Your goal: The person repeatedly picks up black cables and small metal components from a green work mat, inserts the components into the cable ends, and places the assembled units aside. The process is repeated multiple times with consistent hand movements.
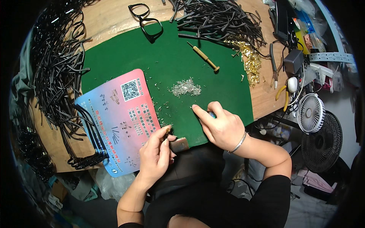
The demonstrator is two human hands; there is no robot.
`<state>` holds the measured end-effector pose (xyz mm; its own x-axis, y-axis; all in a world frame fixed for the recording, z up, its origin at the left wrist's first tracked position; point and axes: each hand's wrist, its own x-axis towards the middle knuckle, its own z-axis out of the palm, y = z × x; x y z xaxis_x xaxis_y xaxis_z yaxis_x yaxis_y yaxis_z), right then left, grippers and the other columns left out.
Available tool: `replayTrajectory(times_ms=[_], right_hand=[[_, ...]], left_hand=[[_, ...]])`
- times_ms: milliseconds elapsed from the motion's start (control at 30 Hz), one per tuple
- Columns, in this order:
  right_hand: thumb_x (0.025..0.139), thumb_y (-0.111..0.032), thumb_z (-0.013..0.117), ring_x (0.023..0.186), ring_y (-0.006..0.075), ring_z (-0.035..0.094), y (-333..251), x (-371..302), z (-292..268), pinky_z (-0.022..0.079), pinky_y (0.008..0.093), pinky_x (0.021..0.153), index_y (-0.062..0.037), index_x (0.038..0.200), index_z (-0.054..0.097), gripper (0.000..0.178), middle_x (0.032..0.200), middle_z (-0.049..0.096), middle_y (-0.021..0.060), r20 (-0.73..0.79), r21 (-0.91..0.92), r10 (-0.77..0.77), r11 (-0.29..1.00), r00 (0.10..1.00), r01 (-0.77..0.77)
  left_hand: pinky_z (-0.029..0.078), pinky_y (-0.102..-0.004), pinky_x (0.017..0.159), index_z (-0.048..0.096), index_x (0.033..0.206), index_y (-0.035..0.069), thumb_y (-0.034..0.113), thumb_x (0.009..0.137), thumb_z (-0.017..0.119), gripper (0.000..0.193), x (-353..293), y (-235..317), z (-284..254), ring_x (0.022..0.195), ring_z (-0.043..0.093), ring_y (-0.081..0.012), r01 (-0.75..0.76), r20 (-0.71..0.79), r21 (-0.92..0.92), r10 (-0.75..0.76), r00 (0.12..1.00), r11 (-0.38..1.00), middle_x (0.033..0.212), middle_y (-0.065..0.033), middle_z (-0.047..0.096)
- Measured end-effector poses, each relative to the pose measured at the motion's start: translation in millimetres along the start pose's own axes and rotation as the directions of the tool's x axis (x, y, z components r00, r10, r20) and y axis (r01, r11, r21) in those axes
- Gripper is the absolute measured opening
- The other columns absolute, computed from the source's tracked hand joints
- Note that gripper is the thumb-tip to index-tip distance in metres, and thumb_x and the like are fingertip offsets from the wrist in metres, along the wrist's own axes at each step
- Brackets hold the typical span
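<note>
My left hand is closed at the mat's near edge, pinching a small gold-coloured metal piece between thumb and fingers. Something dark lies just beside those fingertips, partly hidden, next to a brown textured block. To the right, my right hand is closed with its index fingertip reaching toward a heap of tiny silver screws. A bit of blue shows between its fingers; the rest of that object is hidden. A tiny bright speck, perhaps a screw, is at the fingertip. Beneath lies a green mat.
A pink-and-blue printed card bears small loose parts and black frames. Black glasses temples pile up behind, near gold-coloured parts, a brass screwdriver and eyeglasses. Pliers and a white fan stand right.
</note>
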<state>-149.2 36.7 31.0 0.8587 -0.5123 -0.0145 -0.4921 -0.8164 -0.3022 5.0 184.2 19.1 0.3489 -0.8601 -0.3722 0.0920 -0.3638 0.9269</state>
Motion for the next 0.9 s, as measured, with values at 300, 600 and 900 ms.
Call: replayTrajectory(times_ms=[300, 600, 900], right_hand=[[0.074, -0.009, 0.065, 0.061, 0.02, 0.058, -3.8, 2.7, 0.4, 0.048, 0.0296, 0.05, -0.009, 0.111, 0.059, 0.037, 0.085, 0.05, 0.008, 0.002, -0.015, 0.014, 1.0, 1.0, -0.014], [0.07, -0.009, 0.062, 0.051, 0.0192, 0.054, 0.6, 4.8, 2.5, 0.048, 0.0304, 0.043, -0.0121, 0.114, 0.054, 0.045, 0.086, 0.048, 0.0086, 0.027, -0.042, -0.045, 0.998, 0.999, 0.046], [0.083, -0.011, 0.055, 0.059, 0.0328, 0.057, -32.5, 14.2, -4.0, 0.052, 0.0395, 0.053, -0.01, 0.109, 0.051, 0.027, 0.082, 0.048, 0.0154, 0.293, 0.596, -0.126, 0.799, 0.948, -0.078]], left_hand=[[0.046, -0.0188, 0.049, 0.045, 0.122, -0.001, 0.0, 0.092, 0.041, 0.03, -3.0, 3.0, -5.0, 0.053, 0.054, -0.0062, 0.133, 0.048, -0.23, -0.125, 0.991, 0.964, 0.094, -0.0088, 0.062], [0.044, -0.0171, 0.043, 0.043, 0.121, -0.002, 0.004, 0.094, 0.041, 0.028, 1.4, 1.3, -2.0, 0.05, 0.052, -0.0058, 0.114, 0.049, -0.161, -0.107, 0.993, 0.98, 0.093, -0.0082, 0.06], [0.052, -0.0311, 0.067, 0.056, 0.106, -0.004, -0.005, 0.084, 0.051, 0.023, 2.2, -13.7, 15.3, 0.077, 0.066, -0.0255, -0.133, -0.223, 0.278, 0.199, 0.954, 0.951, 0.091, -0.0178, 0.064]])
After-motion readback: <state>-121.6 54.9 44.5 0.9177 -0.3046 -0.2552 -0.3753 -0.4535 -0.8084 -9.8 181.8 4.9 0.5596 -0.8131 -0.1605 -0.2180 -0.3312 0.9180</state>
